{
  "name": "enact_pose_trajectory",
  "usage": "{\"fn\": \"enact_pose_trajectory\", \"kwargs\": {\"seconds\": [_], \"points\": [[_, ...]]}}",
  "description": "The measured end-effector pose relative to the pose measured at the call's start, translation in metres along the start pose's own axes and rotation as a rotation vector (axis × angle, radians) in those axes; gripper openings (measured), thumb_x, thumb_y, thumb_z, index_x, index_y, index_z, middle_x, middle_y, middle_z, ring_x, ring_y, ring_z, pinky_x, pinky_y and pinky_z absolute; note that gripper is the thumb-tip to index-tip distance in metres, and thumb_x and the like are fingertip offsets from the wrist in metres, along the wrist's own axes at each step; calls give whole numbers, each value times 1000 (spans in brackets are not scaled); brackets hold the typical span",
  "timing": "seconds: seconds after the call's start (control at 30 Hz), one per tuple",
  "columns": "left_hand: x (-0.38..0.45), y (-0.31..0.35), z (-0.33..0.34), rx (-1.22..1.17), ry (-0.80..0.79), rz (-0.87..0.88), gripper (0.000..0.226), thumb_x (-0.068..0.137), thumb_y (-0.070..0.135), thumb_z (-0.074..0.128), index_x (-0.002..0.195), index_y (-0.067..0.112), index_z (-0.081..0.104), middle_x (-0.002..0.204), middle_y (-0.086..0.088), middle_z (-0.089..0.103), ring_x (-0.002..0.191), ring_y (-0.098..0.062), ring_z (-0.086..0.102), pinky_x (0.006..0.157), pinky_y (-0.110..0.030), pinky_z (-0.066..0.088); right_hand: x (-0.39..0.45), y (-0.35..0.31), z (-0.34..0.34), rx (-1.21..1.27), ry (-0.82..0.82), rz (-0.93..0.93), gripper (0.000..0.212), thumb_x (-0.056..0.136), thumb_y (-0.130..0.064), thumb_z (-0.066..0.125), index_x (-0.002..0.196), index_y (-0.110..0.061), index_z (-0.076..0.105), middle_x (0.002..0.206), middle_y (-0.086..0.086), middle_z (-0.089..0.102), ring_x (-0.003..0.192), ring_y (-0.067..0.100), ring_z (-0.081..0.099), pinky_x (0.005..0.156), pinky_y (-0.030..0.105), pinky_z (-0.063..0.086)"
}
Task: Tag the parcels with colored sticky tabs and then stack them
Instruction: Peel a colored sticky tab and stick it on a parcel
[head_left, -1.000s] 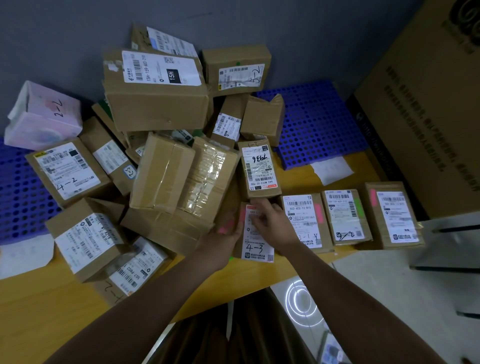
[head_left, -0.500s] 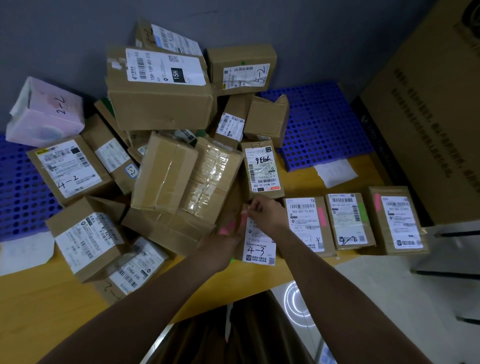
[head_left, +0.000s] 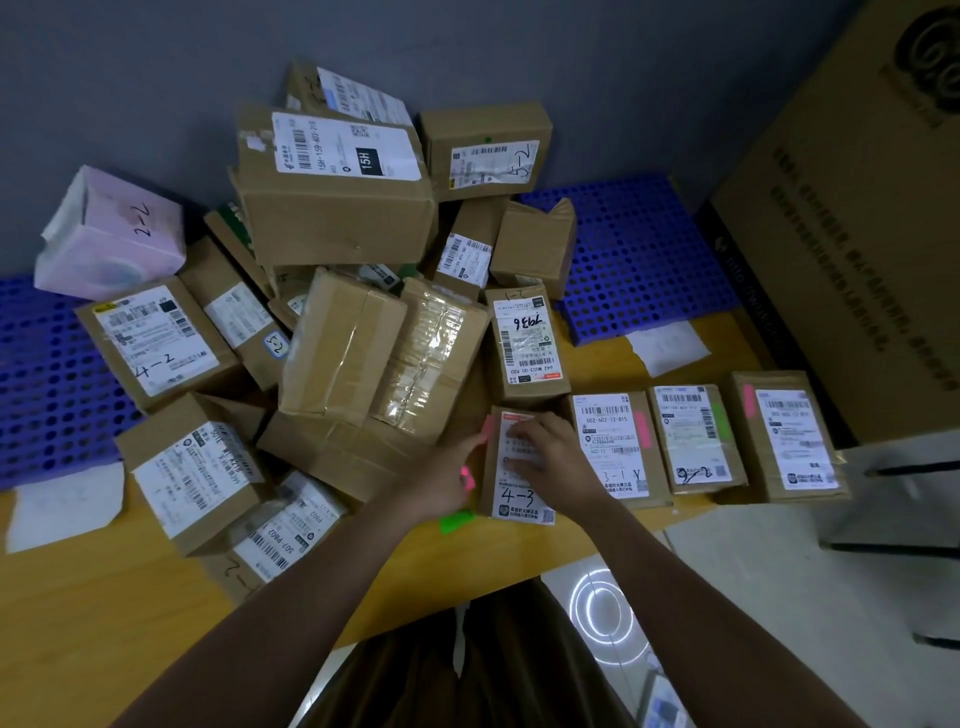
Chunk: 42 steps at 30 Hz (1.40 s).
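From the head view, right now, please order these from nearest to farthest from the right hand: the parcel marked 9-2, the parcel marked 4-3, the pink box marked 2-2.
1. Parcel marked 4-3: directly under the right hand, which rests on it.
2. Parcel marked 9-2: to the right, in the row of tagged parcels.
3. Pink box marked 2-2: far left, at the back by the wall.

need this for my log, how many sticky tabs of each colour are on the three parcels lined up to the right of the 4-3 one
pink tabs: 2
green tab: 1
total: 3
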<state>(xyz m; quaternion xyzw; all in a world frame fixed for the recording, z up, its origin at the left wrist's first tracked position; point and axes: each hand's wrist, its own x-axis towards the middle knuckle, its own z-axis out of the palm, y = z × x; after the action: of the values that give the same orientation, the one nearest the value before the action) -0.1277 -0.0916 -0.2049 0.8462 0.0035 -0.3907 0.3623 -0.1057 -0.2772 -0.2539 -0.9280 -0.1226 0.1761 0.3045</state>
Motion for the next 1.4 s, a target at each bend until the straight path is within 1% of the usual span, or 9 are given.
{"fn": "enact_pose_trajectory", "kwargs": {"seconds": [0.27,0.37,0.47,0.57,0.7,0.8,0.93,1.07,1.4], "points": [[-3,-4,0,-175,59,63,50,99,9,44,146,25,32,91,4,59,67,-2,54,55,-11,42,-2,-9,-2,83,106,23,37,87,-15,67,123,-10,60,120,8,52,113,24,47,94,24,35],[-4,-1,2,-305,118,93,40,99,11,46,138,22,42,87,2,63,68,-6,59,55,-7,45,-2,-16,-3,187,88,-49,43,87,-12,67,129,-12,58,123,5,53,115,16,48,97,23,38],[-5,0,1,-458,134,118,34,97,8,49,130,15,49,92,-4,66,78,-15,64,72,-21,56,-1,-22,0,240,84,-56,22,88,-9,66,109,-8,69,113,2,60,101,8,54,88,17,41],[-4,-1,2,-486,194,93,33,97,7,48,130,11,48,94,-8,66,85,-25,66,79,-38,57,-3,-26,-2,409,99,127,7,90,-11,65,89,-16,70,88,-1,66,78,6,59,70,20,45],[-2,1,7,-104,257,12,36,98,10,45,134,15,43,105,-5,66,83,-17,62,66,-23,46,-7,-24,-5,561,146,241,6,89,-12,67,88,-14,72,82,-3,70,71,0,64,65,14,49],[-1,7,11,336,189,-18,32,98,8,39,129,13,43,119,-7,62,101,-25,61,76,-29,43,-9,-24,-10,714,157,311,5,85,-10,71,82,-14,71,73,-3,68,61,0,62,61,14,49],[11,7,15,600,182,-21,39,96,6,39,134,13,44,120,-11,59,104,-30,60,84,-37,50,-10,-24,-12,832,172,352,12,85,-4,69,75,-11,70,72,3,68,64,9,63,62,18,52],[14,11,18,866,219,79,34,95,9,42,126,12,55,127,-11,45,121,-30,40,95,-37,40,-10,-24,-13,923,166,394,13,87,-6,67,76,-13,69,78,2,68,72,10,63,66,18,53],[13,15,6,769,183,54,27,92,6,47,115,9,60,121,-11,54,114,-27,54,90,-36,46,-9,-24,-15,957,130,477,10,91,-9,63,84,-15,69,75,-3,63,69,7,57,59,13,46]]}}
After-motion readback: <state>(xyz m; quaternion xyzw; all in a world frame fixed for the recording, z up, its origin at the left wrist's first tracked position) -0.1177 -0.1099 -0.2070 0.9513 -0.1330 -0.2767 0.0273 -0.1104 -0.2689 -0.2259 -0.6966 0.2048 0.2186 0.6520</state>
